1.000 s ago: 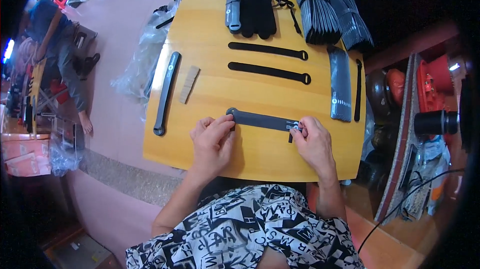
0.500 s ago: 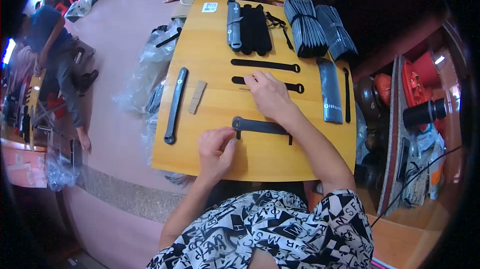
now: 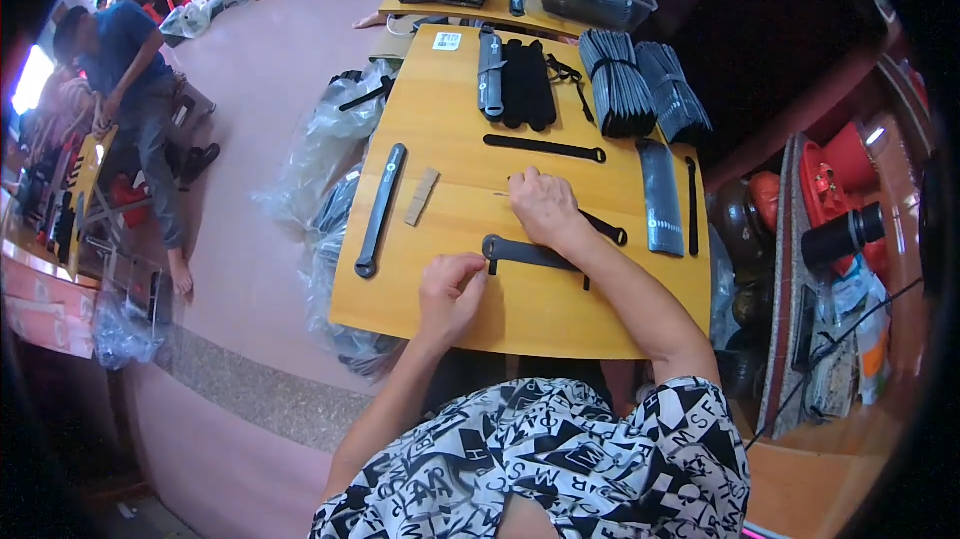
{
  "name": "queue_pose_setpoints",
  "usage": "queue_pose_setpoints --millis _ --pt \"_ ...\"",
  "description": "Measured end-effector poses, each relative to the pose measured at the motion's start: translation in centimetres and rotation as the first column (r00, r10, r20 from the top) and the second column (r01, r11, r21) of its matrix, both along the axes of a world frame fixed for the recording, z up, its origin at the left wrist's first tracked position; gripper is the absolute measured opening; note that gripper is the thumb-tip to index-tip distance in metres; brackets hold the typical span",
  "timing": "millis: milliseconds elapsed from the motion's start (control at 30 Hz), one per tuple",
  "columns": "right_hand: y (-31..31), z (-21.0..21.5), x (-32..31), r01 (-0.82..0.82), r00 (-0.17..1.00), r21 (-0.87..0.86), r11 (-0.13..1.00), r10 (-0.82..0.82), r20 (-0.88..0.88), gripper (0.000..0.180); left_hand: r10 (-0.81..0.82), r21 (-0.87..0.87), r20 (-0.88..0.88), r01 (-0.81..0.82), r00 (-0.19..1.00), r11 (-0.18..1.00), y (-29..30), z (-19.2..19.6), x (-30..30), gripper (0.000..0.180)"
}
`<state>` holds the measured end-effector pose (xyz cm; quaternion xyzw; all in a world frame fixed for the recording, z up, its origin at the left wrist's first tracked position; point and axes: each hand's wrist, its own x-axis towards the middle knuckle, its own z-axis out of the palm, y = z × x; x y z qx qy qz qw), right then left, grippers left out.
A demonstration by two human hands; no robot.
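Observation:
A dark grey flat strap lies across the near part of the yellow table, with short black tabs poking out below it. My left hand pinches its left end between thumb and fingers. Just beyond it, my right hand is closed over a black strap. Only that strap's ringed end shows, slanting out to the right of the hand; the rest is hidden under the hand and fingers. Another black strap with a ring end lies straight, farther up the table.
On the left lie a long grey strap and a small tan strip. Flat grey sleeves and a thin black strap line the right edge. Bundled sleeves and black straps sit at the back. A person sits at left.
My right hand has drawn the black strap nearer and tilted it, its ringed end now close to the grey strap. My left hand stays at the grey strap's end. The view has shifted slightly.

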<state>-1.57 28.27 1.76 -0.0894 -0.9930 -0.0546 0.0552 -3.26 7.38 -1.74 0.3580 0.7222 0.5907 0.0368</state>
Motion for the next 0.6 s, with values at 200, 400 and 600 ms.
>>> queue_pose_setpoints --millis 200,400,600 --pt "-2.9 6.9 4.2 0.020 0.989 -0.039 0.999 -0.025 -0.149 0.015 -0.035 0.060 0.034 0.033 0.999 0.998 -0.8 0.6 0.5 0.025" --pt "-10.1 13.5 13.4 -0.283 0.847 -0.601 0.747 -0.099 -0.522 0.015 -0.243 0.131 -0.117 0.257 0.963 0.957 -1.6 6.9 7.5 0.043" --pt "-9.9 12.3 21.9 -0.210 0.879 -0.902 0.377 -0.331 -0.343 0.004 -0.568 -0.129 0.105 0.577 0.816 0.806 -3.2 8.6 11.4 0.008"
